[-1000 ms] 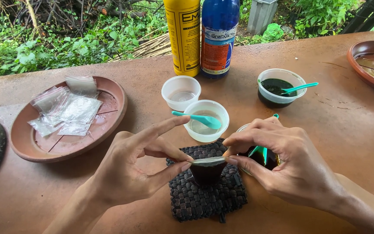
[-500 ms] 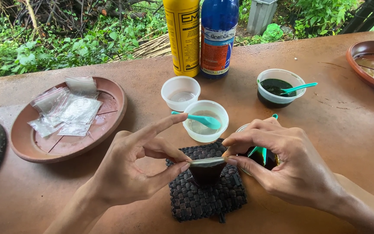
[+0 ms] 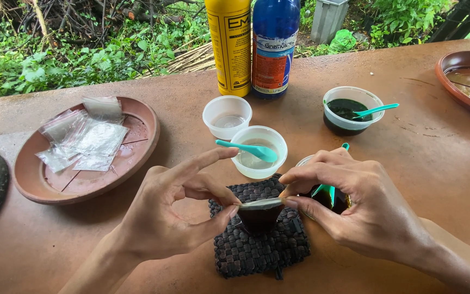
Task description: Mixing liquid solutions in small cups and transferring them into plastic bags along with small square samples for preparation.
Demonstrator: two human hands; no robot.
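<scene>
Pinching a small clear bag (image 3: 261, 204) of dark liquid by its top edge, the left hand (image 3: 164, 223) and the right hand (image 3: 368, 215) hold it narrow between thumb and fingers, just above a dark woven mat (image 3: 259, 247). Far left of the grip lies a clay saucer (image 3: 39, 185) with empty plastic bags (image 3: 85, 136). Behind the grip stand two clear cups, one with a teal spoon (image 3: 243, 148), then a yellow bottle (image 3: 229, 46) and a blue bottle (image 3: 274, 46). Right of them sits a cup of dark liquid (image 3: 349, 111). All rests on a reddish-brown table (image 3: 425, 158) outdoors, green plants behind.

Cup (image 3: 330, 197) (mostly) behind right hand (image 3: 363, 209); bottle (image 3: 230, 46) tops cropped.
</scene>
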